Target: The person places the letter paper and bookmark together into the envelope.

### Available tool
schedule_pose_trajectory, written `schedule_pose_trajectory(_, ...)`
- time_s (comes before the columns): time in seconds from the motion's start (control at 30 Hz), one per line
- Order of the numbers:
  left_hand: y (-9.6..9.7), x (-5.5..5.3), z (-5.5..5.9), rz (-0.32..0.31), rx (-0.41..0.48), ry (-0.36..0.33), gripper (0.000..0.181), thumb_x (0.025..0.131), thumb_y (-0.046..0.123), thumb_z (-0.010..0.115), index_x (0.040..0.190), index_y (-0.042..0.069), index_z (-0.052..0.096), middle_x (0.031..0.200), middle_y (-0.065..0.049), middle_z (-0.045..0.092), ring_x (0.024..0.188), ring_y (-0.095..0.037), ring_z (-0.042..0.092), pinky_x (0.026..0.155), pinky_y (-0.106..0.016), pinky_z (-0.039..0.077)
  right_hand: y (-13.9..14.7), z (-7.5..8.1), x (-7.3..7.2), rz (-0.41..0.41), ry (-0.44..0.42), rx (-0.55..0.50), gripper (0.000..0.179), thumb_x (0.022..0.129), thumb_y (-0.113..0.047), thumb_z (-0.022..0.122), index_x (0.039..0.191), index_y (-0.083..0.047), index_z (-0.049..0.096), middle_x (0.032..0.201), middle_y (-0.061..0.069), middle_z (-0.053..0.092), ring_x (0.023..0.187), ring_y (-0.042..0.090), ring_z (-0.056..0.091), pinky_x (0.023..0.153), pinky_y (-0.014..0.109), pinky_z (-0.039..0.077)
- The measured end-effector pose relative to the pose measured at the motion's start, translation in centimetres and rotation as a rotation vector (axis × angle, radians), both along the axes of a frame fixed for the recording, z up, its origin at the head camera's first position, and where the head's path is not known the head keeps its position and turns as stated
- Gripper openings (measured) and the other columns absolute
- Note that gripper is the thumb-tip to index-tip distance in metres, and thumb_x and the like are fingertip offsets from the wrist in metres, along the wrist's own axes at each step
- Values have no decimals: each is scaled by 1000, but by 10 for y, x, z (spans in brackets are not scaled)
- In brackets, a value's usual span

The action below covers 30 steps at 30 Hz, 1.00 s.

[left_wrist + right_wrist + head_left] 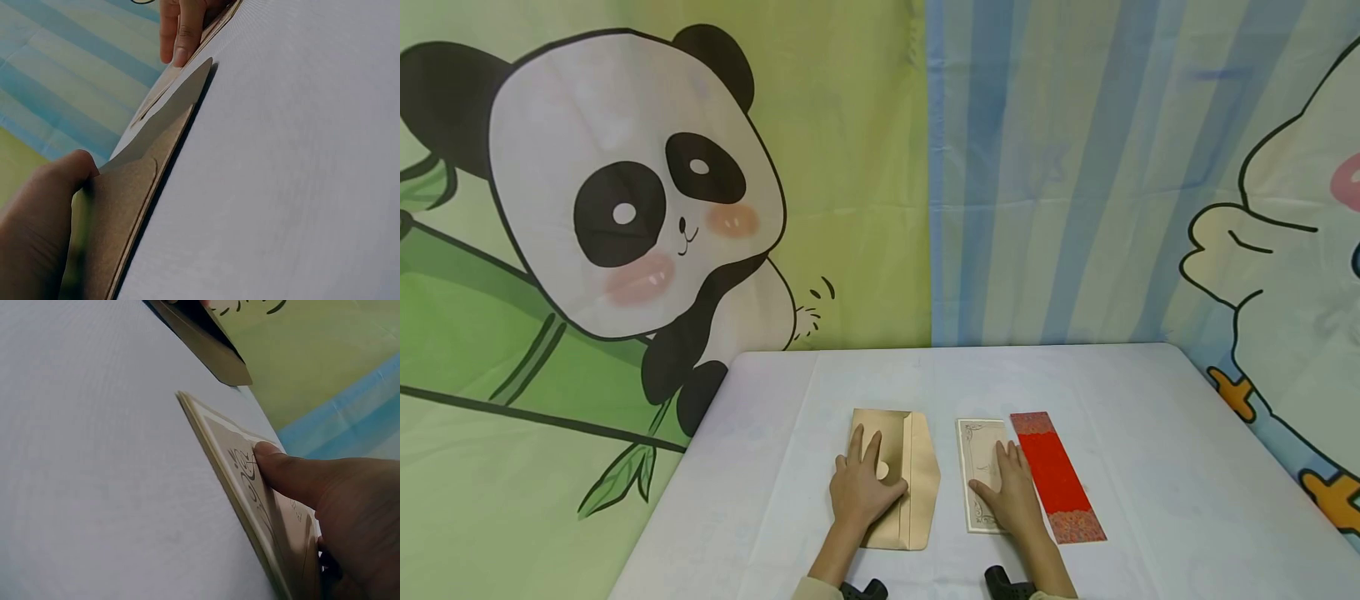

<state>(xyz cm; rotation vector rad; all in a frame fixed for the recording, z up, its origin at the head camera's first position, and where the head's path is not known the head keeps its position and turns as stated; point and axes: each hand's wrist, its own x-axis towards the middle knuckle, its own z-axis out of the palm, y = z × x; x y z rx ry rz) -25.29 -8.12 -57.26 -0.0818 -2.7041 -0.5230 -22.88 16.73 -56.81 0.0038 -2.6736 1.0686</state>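
Observation:
A tan paper envelope (917, 500) lies on the left with its flap folded out to the right. My left hand (861, 492) rests on it with fingers spread, the thumb reaching the envelope's opening edge. In the left wrist view the envelope (128, 219) shows its pocket edge beside my thumb (69, 172). To the right lies a cream card (980, 450) with scroll ornaments printed on it, several layers thick at its edge. My right hand (1018, 496) rests over its right side, fingers extended. The thumb (281, 465) lies on the printed face of the card (240, 481).
Just right of the card lies a red strip (1060, 475) with speckled ends, partly behind my right hand. Everything lies on a white-covered table (775, 467). A cartoon curtain with a panda (632, 108) hangs behind. Black wrist devices (1009, 587) show at the front.

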Motion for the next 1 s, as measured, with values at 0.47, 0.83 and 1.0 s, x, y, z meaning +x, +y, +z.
schedule_pose_trajectory(0.47,0,0,-1,-4,0,15,84,57,56,63,134,25,50,147,-4,30,68,-20,38,46,-24,28,1,-4,-6,24,206,-74,78,63,2,79,134,-4,47,136,27,41,120,45,39,94,60,29)
schedule_pose_trajectory(0.83,-1,-2,-5,-3,14,9,85,57,56,63,135,25,49,148,-3,29,70,-20,40,46,-24,27,1,21,3,-88,-10,-424,37,78,0,64,111,-17,70,115,13,62,82,22,51,52,24,41)
schedule_pose_trajectory(1.0,0,-3,-5,3,19,1,85,57,56,62,135,26,49,148,-3,29,71,-21,40,46,-24,28,-1,28,2,-67,-121,-613,37,81,-6,65,117,-12,66,126,13,55,94,21,52,66,22,47)
